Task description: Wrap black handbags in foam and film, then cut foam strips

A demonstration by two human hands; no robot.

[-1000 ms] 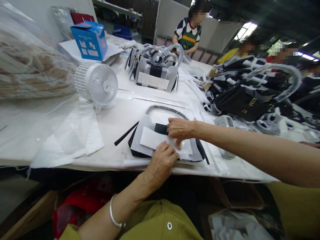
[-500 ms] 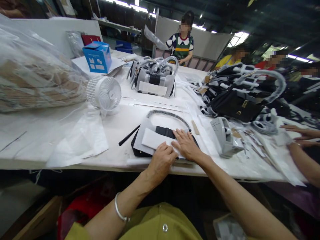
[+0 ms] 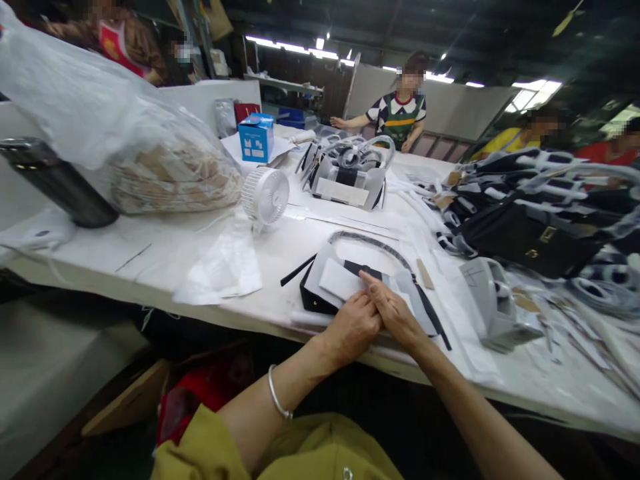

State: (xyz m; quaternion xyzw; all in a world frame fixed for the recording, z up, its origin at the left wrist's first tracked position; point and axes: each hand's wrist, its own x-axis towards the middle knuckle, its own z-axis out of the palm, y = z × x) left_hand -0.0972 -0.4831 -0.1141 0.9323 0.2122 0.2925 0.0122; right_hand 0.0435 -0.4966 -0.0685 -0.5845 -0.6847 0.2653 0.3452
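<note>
A black handbag point(image 3: 314, 299) lies on the table before me, its front covered by pale wrapping and a white foam-like sheet point(image 3: 340, 280). Its looped handle point(image 3: 373, 240) is wrapped in clear film, and black straps stick out at both sides. My left hand point(image 3: 354, 328) is closed at the bag's near edge, fingers curled; what they pinch is hidden. Against it lies my right hand point(image 3: 393, 310), fingers stretched over the bag's front, some of them hidden behind the left hand.
A white fan point(image 3: 266, 197) and crumpled white sheet point(image 3: 225, 270) are at left, with a bulging plastic bag point(image 3: 170, 167) and dark flask point(image 3: 60, 183) beyond. Wrapped handbags point(image 3: 345, 175) stand behind. At right are a grey dispenser point(image 3: 493, 303) and piled black bags point(image 3: 530, 233). A co-worker point(image 3: 400, 120) stands across.
The view has swung left, bringing the flask into sight. My right hand has drawn in against my left, its fingers less spread. A black strap now shows at the bag's right.
</note>
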